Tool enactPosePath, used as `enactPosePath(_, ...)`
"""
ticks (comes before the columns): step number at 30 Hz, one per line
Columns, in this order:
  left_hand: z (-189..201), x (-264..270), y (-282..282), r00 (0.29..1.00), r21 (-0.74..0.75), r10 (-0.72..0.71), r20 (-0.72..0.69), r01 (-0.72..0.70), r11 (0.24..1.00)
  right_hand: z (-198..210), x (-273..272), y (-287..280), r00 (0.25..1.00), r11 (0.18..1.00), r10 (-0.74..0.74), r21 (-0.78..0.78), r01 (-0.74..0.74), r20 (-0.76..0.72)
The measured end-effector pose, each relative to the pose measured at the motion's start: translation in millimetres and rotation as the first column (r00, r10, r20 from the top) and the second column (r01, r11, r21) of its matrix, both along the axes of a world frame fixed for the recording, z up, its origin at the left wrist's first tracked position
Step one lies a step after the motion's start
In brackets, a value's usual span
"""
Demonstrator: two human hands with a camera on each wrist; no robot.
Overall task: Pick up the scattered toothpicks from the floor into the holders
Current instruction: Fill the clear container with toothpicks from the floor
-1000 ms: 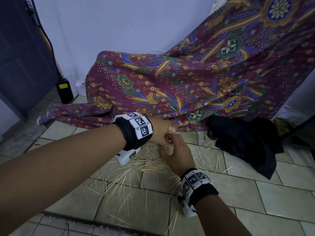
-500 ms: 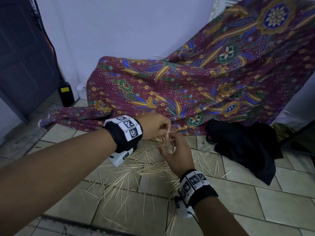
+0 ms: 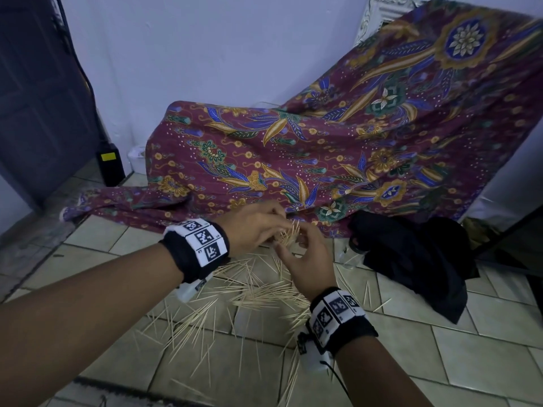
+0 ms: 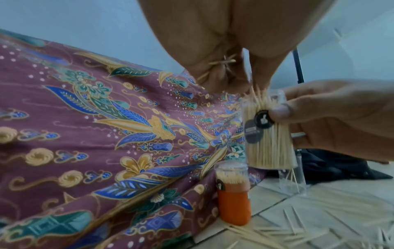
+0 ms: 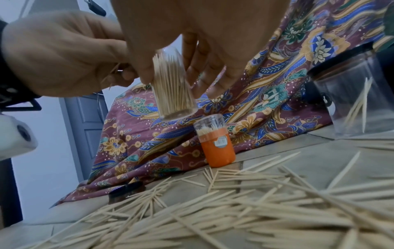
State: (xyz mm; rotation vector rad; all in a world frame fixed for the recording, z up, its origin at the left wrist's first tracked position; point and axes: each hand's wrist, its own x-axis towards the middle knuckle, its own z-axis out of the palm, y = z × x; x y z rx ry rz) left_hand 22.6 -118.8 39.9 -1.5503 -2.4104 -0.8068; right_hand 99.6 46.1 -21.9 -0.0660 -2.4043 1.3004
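Left wrist view shows the clear plastic cylindrical holder (image 4: 269, 134), packed nearly full with pale wooden toothpicks, pinched between thumb and fingers of the right hand (image 4: 341, 121) and lifted off the tiled floor (image 5: 319, 161). Just above its mouth, the left hand (image 4: 230, 50) is curled round a small bunch of toothpicks (image 4: 224, 61), points fanning out. Because the holder is so tightly filled, I judge the new bunch may jam at the rim and spill. Below the holder stands an orange plastic holder with a clear cap (image 5: 215, 143), also full. Right of the holder sits a larger clear jar (image 5: 358, 104) with only a few sticks. Scattered toothpicks (image 3: 249, 292) cover the floor beneath the holder.
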Motion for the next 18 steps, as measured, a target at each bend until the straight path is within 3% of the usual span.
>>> enactPosePath(5,14,0,9,0.998,-0.026,0.043,0.044,-0.042,0.999,3,2,-3,1.0,0.999,0.019,0.035,-0.019,-0.005)
enactPosePath(8,24,2,8,0.983,-0.062,0.085,0.161,-0.076,0.995,5,3,-3,1.0,1.0,0.01,0.028,-0.011,0.005)
enactPosePath(10,30,3,7,0.95,0.072,0.14,0.278,-0.166,0.984,7,4,-2,1.0,1.0,-0.002,0.032,0.001,0.012)
enactPosePath(13,41,0,10,0.88,0.311,0.118,0.46,-0.284,0.907,10,6,-4,1.0,1.0,-0.001,0.022,0.001,0.024)
enactPosePath(18,50,1,21,0.771,0.369,0.023,0.636,-0.33,0.869,10,6,-10,1.0,1.0,0.016,0.024,-0.016,0.016)
